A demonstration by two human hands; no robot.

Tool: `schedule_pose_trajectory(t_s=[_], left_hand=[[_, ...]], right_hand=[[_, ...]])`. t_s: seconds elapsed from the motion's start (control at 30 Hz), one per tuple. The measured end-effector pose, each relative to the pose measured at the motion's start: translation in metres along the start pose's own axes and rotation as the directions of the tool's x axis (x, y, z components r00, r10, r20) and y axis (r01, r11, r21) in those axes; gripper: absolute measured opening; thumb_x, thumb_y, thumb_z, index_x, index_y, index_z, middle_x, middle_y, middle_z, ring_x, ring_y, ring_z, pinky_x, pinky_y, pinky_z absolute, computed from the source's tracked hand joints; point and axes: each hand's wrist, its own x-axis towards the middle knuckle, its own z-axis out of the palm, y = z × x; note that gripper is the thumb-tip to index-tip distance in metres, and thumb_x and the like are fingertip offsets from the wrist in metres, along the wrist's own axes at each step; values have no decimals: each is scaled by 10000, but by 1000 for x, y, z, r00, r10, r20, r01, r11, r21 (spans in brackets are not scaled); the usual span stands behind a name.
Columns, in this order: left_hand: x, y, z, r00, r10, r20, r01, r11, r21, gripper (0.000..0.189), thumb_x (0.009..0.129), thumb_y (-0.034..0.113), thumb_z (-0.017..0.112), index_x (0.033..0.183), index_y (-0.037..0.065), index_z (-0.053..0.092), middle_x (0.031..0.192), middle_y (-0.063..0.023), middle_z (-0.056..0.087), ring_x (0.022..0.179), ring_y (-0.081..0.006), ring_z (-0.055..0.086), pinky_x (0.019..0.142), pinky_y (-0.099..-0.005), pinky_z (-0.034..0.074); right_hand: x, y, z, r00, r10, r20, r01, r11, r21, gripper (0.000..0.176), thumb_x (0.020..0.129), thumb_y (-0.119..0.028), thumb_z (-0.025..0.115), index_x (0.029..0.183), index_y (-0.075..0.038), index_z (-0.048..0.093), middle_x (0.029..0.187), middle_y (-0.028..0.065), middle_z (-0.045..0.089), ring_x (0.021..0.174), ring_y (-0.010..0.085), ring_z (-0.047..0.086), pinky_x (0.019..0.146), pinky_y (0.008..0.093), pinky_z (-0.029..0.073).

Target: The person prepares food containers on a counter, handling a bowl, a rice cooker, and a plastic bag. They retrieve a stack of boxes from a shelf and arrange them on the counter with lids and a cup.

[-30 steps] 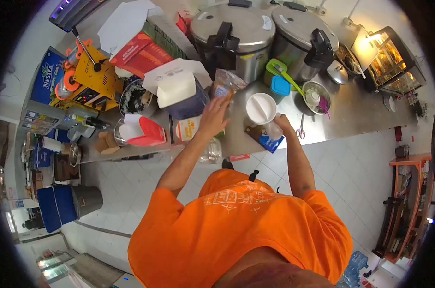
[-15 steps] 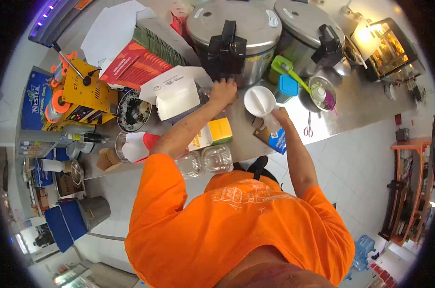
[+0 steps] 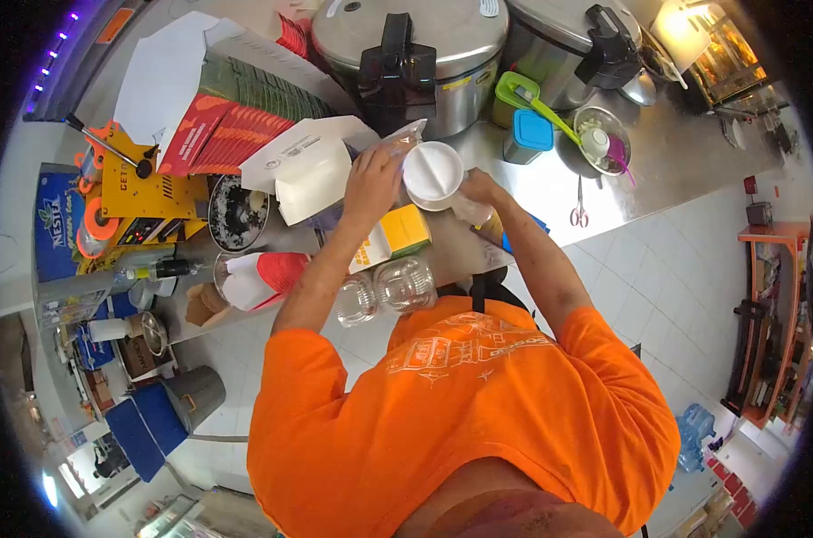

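My left hand is closed at a clear plastic bag, whose crinkled top sticks out past the fingers beside the left rim of a white round cup. A straight bar crosses the top of this cup. My right hand is closed at the cup's right side, gripping it, and a translucent piece shows just under the hand. Left of my left hand is an open white-lined carton. A yellow and white box lies below the cup, and clear hinged plastic containers sit at the counter's near edge.
Two large lidded steel pots stand behind. To the right are a blue-lidded container, a green container, a steel bowl and scissors. Stacked red cartons, a dark pan and a yellow machine are left.
My right hand has brought the white cup leftward, close to my left hand. My left hand has moved left and nearer, and the plastic bag now shows raised beside the cup.
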Motion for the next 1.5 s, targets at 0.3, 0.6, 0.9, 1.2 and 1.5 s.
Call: schedule_pose_trajectory(t_s=[0.3, 0.6, 0.9, 1.2, 1.5], left_hand=[[-71, 67, 31, 899, -140, 414, 205, 972, -116, 742, 763, 463, 748, 1357, 99, 494, 1367, -163, 486, 1328, -351, 402, 1085, -485, 324], [-100, 80, 89, 929, -138, 343, 218, 954, -206, 625, 811, 426, 710, 1295, 75, 529, 1399, -169, 451, 1367, -368, 347, 1141, -569, 214], [-51, 63, 122, 952, -97, 290, 145, 978, -151, 347, 828, 362, 691, 1039, 87, 670, 1414, -58, 457, 1395, -308, 324, 1154, -606, 157], [-125, 76, 28, 862, -411, 298, 488, 832, -264, 770, 757, 466, 760, 1370, 96, 474, 1490, -207, 332, 1414, -401, 261, 1130, -616, 184], [-206, 84, 41, 756, -597, 268, 642, 756, -125, 879, 724, 494, 783, 1436, 151, 399, 1499, -266, 284, 1417, -407, 246, 1119, -651, 142]], right_hand=[[8, 28, 5, 985, 125, 123, -175, 730, 661, 782, 734, -559, 732, 1146, 96, 615, 995, 177, 697, 835, 245, 692, 748, 382, 558], [-39, -45, -14, 972, 103, -209, -125, 988, -95, 637, 825, -527, 626, 1333, -149, 560, 1172, 224, 648, 1060, 407, 637, 937, 442, 497], [28, 58, 19, 974, -121, -193, 163, 963, 217, 615, 836, -436, 613, 1348, -103, 539, 1186, 299, 614, 1074, 426, 624, 937, 443, 497], [-22, -22, 9, 942, 170, -290, -167, 985, 36, 570, 828, -374, 632, 1234, 20, 559, 1131, 288, 637, 1052, 429, 630, 914, 500, 508], [-9, -49, 64, 981, 93, -173, -88, 996, 33, 741, 847, -500, 643, 1284, 68, 458, 1073, 321, 638, 1016, 474, 624, 905, 513, 500]])
